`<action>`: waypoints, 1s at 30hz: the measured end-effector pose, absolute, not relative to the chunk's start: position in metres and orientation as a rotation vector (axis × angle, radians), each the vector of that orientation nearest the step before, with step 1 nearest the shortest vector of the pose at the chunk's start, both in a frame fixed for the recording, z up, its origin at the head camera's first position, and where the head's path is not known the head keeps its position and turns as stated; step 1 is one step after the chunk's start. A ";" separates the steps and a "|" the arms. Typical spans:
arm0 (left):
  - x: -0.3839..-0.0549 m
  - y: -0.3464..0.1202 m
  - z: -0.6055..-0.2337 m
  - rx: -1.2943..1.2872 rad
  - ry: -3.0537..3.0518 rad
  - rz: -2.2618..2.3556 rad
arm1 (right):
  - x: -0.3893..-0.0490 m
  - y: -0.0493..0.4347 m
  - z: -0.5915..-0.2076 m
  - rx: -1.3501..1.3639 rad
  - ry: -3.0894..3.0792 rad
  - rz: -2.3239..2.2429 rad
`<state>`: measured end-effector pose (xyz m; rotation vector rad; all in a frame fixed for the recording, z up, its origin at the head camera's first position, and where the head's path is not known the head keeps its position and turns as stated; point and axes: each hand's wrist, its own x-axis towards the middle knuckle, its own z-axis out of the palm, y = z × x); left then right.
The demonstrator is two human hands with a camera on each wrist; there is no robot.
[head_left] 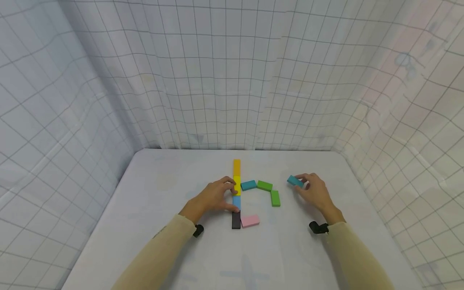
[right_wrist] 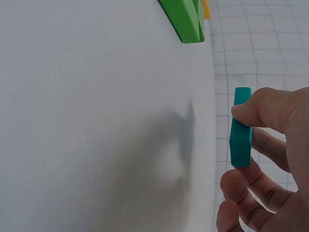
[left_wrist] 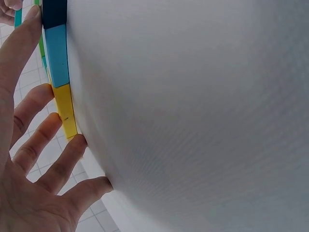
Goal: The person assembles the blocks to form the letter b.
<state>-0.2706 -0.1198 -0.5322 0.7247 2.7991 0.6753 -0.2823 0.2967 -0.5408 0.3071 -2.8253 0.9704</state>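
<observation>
My right hand (head_left: 314,192) pinches a teal rectangular block (head_left: 295,181) between thumb and fingers; the right wrist view has this block (right_wrist: 241,142) above the tabletop, its shadow below. Over a straight row of blocks lies my left hand (head_left: 214,196), fingers spread, fingertips at the yellow block (head_left: 237,186) and thumb by the join of the light blue block (head_left: 237,201) and the black block (head_left: 236,220). An orange block (head_left: 237,167) forms the row's far end. From the yellow block a curve runs right: a blue block (head_left: 248,185), a green block (head_left: 264,185) and another green block (head_left: 276,198).
A pink block (head_left: 250,221) lies against the black block's right side. The white table (head_left: 152,193) is bounded by grid-patterned curtains (head_left: 221,80) at the back and both sides. A dark wrist camera (head_left: 319,227) sticks out by the right sleeve.
</observation>
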 end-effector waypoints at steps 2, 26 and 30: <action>-0.270 -0.120 -0.532 0.719 2.799 0.680 | -0.280 0.294 -0.539 0.327 -2.826 0.978; -0.270 -0.120 -0.535 0.730 2.804 0.681 | -0.262 0.260 -0.535 0.522 -2.859 0.936; -0.271 -0.121 -0.534 0.734 2.807 0.675 | -0.259 0.256 -0.535 0.551 -2.872 0.941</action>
